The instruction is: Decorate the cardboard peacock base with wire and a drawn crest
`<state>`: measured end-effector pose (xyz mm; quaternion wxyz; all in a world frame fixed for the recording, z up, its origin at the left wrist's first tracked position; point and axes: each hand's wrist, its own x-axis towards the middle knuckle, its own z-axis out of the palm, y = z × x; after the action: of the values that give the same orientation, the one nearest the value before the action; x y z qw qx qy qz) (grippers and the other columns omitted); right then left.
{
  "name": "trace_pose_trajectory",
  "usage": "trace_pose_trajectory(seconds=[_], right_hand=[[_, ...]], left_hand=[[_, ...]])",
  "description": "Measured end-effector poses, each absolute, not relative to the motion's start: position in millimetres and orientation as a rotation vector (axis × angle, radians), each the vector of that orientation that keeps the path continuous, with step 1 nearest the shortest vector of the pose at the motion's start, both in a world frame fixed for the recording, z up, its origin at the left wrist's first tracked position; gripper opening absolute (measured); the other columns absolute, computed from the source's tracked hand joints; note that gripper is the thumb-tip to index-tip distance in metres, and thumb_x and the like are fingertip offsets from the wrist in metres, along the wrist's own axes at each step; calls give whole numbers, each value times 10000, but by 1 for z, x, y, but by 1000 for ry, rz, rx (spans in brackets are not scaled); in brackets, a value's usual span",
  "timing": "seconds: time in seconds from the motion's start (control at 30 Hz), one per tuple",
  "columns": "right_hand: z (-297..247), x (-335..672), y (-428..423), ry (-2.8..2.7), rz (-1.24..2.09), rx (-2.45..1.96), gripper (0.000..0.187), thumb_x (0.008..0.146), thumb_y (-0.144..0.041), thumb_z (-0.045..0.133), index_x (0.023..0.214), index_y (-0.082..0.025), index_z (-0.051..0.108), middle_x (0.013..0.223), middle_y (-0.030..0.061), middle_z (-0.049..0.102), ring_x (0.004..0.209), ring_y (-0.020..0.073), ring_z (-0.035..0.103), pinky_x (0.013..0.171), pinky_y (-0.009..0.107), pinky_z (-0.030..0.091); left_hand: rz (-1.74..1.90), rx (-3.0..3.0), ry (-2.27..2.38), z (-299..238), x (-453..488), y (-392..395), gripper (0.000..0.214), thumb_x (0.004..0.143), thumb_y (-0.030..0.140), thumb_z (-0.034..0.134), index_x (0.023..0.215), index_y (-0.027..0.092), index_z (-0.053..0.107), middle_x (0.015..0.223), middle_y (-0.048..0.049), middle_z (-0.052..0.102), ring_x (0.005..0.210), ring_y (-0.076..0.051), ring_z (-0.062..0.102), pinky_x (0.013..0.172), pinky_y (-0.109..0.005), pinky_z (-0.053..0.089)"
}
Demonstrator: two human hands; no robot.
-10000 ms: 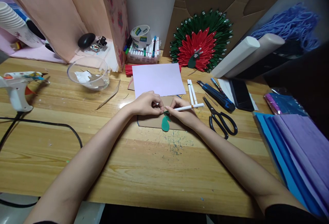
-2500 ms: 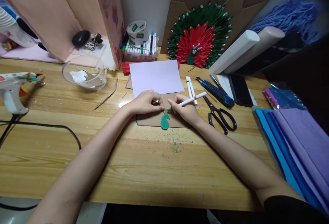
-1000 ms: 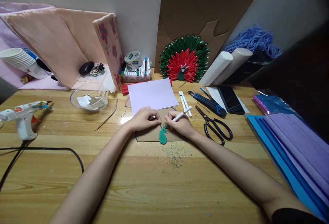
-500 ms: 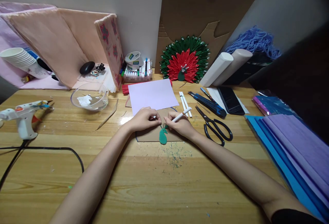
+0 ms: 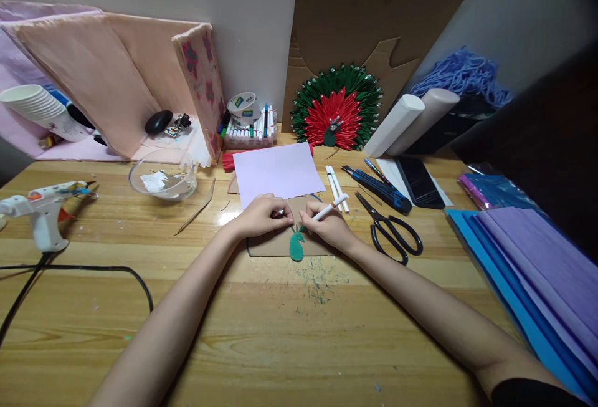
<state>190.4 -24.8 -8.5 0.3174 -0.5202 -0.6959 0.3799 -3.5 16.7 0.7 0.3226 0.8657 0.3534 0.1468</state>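
A flat green bird-shaped cutout point(image 5: 296, 250) with thin stalks on its head lies on a piece of brown cardboard point(image 5: 270, 246). My left hand point(image 5: 264, 215) is closed, its thumb and fingers pinched together at the top of the stalks; the tips hide what they grip there. In my right hand point(image 5: 324, 225) is a white marker point(image 5: 332, 206) with an orange band, held like a pen. Its tip is hidden by my fingers, close to the right of the cutout's head. A lilac paper sheet point(image 5: 280, 173) lies just behind my hands, over the cardboard's far part.
To the right lie two white markers point(image 5: 337, 189), a blue cutter point(image 5: 377, 189), black-handled scissors point(image 5: 387, 227) and folded felt sheets point(image 5: 537, 270). A glue gun point(image 5: 47, 214) and clear bowl point(image 5: 162, 176) stand left. A red-green peacock point(image 5: 334, 111) leans at the back.
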Motion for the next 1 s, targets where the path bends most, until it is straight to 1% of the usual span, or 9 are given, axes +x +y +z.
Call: trace_pose_trajectory(seconds=[0.1,0.27,0.43,0.7,0.8,1.0], right_hand=[[-9,191,-24,-1830,1021,-1359,340,826,-330,511,530,-198,407,451,-46,459,454,98,425,485,244,313],[-10,192,-22,-1755,1045,-1332,346,811,-310,509,513,-201,373,440,-47,449,448,96,417,484,237,322],[-10,191,-22,-1793,1037,-1357,342,805,-299,513,507,-196,378,440,-51,435,453,93,410,481,234,302],[-12,192,-24,-1778,1113,-1326,338,818,-339,526,541,-195,399,452,-52,460,448,90,428,471,229,315],[-11,192,-23,-1778,1100,-1330,325,809,-325,533,544,-196,396,457,-51,475,457,93,443,479,227,328],[-11,192,-21,-1693,1026,-1316,326,800,-277,512,512,-199,380,437,-47,469,444,90,425,486,227,332]], left_hand=[[384,2277,924,1,-3,17,231,821,389,542,841,197,669,742,-11,632,727,-147,510,711,-266,363],[384,2277,925,0,-3,17,223,820,380,546,843,196,669,746,-11,635,727,-146,506,707,-265,360],[397,2287,928,-1,-3,17,218,816,377,554,839,194,671,735,-10,629,726,-145,507,704,-262,359],[398,2295,926,-2,-4,17,236,824,394,541,849,200,673,733,-11,627,724,-146,506,701,-262,358],[402,2292,923,-3,-4,17,239,826,394,538,847,198,672,732,-10,626,720,-144,507,696,-260,357],[400,2291,924,-3,-3,18,231,821,391,546,846,199,671,737,-8,628,723,-144,507,695,-259,356]])
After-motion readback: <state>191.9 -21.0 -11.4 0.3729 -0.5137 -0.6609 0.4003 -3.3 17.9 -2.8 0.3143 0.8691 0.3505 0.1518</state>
